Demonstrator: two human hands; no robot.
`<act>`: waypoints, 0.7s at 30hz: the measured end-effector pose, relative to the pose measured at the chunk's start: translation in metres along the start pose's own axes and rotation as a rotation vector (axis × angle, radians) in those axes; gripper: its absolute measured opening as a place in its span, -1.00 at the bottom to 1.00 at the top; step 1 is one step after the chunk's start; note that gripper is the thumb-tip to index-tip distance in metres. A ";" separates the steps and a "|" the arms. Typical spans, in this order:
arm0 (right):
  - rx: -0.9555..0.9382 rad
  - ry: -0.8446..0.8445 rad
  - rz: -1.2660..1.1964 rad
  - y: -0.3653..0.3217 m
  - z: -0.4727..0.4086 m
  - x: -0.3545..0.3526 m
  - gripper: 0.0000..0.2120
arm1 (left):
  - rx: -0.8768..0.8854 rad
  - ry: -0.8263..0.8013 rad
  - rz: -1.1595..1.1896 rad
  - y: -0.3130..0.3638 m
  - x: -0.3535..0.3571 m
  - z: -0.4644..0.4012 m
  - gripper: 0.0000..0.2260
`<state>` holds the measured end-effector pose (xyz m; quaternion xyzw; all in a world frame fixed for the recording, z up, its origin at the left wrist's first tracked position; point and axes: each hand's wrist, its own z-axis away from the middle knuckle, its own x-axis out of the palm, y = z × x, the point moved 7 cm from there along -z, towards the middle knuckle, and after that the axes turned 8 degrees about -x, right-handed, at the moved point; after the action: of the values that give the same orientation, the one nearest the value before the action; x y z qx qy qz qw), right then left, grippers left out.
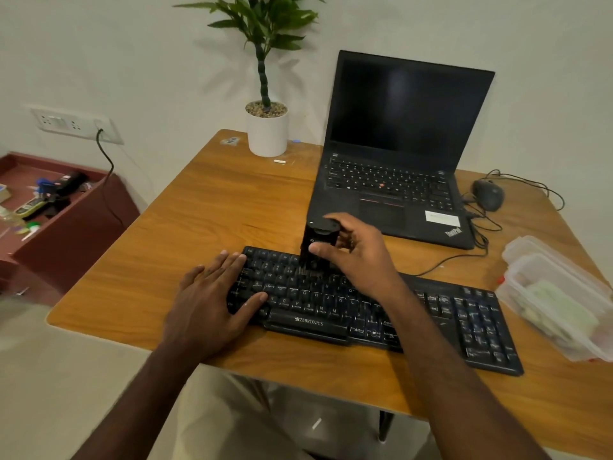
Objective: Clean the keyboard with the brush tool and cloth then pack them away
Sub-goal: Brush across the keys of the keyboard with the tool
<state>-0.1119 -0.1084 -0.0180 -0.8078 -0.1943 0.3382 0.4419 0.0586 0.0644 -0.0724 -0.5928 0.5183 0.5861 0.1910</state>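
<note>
A black Zebronics keyboard [447, 313] lies across the front of the wooden table [212, 200]. My right hand [358, 257] grips a black, blocky brush tool [318, 242] upright, its bristles down on the upper key rows left of centre. My left hand [212, 300] lies flat with straight fingers on the keyboard's left end, thumb on the lower keys. A pale cloth [560, 307] sits inside a clear plastic box [517, 254] at the table's right edge.
An open black laptop [398, 154] stands behind the keyboard, with a wired mouse [487, 194] and cables to its right. A white potted plant [267, 131] is at the table's back. A maroon shelf [83, 227] with clutter stands lower left.
</note>
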 end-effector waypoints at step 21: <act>0.044 0.058 0.089 0.005 0.050 -0.063 -0.66 | 0.020 -0.017 -0.029 0.002 0.001 0.001 -0.27</act>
<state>-0.1911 -0.1206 -0.0182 -0.8152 -0.1376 0.3380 0.4497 0.0566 0.0640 -0.0732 -0.5934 0.5138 0.5830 0.2097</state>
